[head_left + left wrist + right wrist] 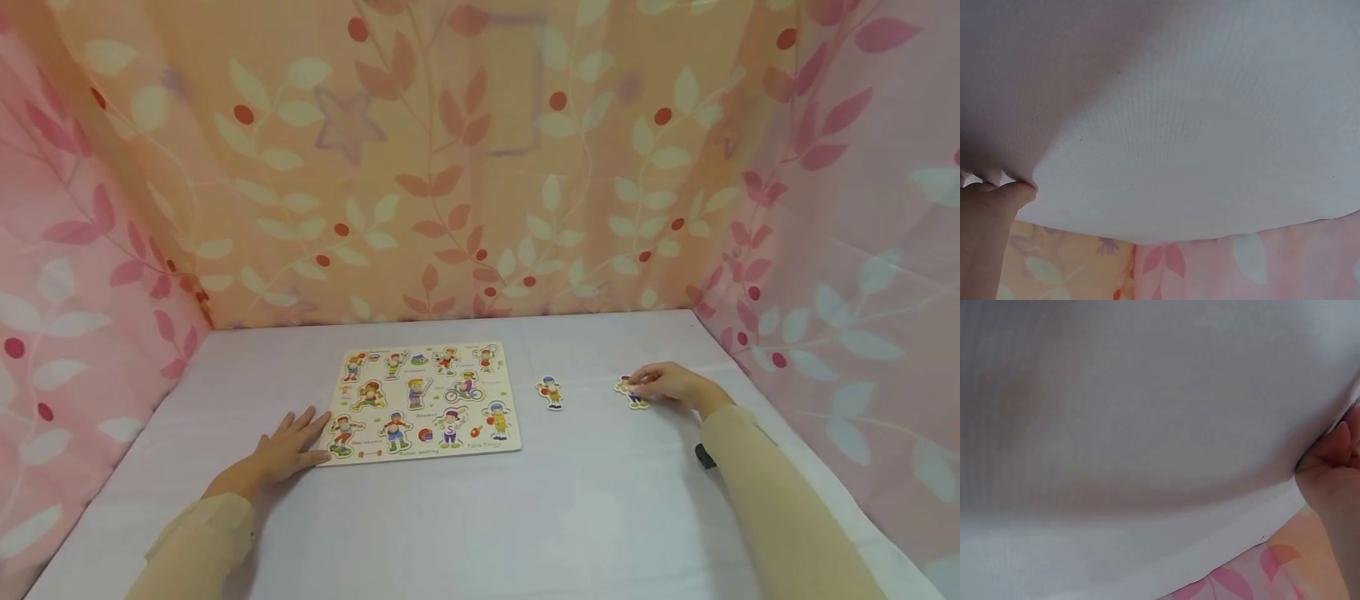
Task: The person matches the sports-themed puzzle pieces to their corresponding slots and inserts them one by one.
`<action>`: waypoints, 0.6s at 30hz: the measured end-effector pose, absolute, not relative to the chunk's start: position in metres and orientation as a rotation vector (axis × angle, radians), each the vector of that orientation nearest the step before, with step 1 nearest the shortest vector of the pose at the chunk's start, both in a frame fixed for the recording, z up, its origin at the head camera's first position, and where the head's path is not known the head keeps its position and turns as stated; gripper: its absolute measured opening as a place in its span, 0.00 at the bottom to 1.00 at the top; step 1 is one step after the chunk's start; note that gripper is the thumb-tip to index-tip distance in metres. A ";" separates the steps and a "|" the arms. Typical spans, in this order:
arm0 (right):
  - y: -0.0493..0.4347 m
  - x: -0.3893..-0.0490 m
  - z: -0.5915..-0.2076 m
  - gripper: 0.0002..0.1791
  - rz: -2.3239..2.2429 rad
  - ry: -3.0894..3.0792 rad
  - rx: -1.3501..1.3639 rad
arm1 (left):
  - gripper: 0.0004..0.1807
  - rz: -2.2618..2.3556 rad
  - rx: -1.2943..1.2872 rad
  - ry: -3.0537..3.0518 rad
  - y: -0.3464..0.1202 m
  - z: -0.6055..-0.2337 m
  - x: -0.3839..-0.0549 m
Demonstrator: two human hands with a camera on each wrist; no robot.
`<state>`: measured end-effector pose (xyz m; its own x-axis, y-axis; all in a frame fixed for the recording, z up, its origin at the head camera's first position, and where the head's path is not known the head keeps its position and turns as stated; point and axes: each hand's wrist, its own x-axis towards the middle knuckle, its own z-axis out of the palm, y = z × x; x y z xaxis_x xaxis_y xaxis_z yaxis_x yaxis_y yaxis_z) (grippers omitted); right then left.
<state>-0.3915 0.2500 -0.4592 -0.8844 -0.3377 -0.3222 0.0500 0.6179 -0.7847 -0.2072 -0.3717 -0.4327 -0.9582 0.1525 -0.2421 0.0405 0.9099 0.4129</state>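
Note:
A wooden puzzle board (420, 404) printed with sports figures lies on the white cloth, left of the middle. My left hand (288, 446) rests at its left edge, fingers spread and touching the border; the left wrist view shows only part of this hand (991, 212). To the right of the board lies a loose puzzle piece (552, 393), a figure with a blue cap. Farther right, my right hand (670, 387) pinches a second figure-shaped puzzle piece (636, 402), its upper part partly covered by the fingertips. In the right wrist view, the curled right hand (1335, 462) appears at the edge, the piece hidden.
White cloth (450, 533) covers the table. Floral curtains (465, 167) stand along the back and both sides. A small black object (705, 456) shows beneath my right sleeve (772, 492).

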 end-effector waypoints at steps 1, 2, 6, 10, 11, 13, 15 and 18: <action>0.249 -0.392 -0.460 0.19 -1.179 2.413 -0.235 | 0.44 0.594 0.143 2.803 -0.372 -0.432 -0.207; 0.247 -0.392 -0.460 0.18 -1.166 2.433 -0.256 | 0.44 0.594 0.143 2.804 -0.372 -0.432 -0.207; 0.244 -0.393 -0.461 0.16 -1.142 2.486 -0.286 | 0.44 0.595 0.141 2.799 -0.374 -0.432 -0.207; 0.241 -0.392 -0.460 0.14 -1.139 2.491 -0.242 | 0.44 0.613 0.141 2.794 -0.373 -0.432 -0.207; 0.241 -0.391 -0.460 0.14 -1.138 2.489 -0.231 | 0.44 0.614 0.142 2.794 -0.373 -0.432 -0.206; 0.240 -0.391 -0.460 0.13 -1.132 2.482 -0.198 | 0.44 0.612 0.143 2.796 -0.373 -0.432 -0.206; 0.239 -0.390 -0.459 0.12 -1.124 2.471 -0.182 | 0.44 0.609 0.145 2.798 -0.372 -0.431 -0.206; 0.238 -0.389 -0.459 0.11 -1.132 2.450 -0.147 | 0.44 0.599 0.142 2.795 -0.372 -0.431 -0.207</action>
<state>-0.3893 0.2383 -0.4590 -0.8999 -0.2716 -0.3412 0.0838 0.6600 -0.7465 -0.2066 -0.3719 -0.4307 -0.9564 0.1530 -0.2489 0.0376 0.9093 0.4144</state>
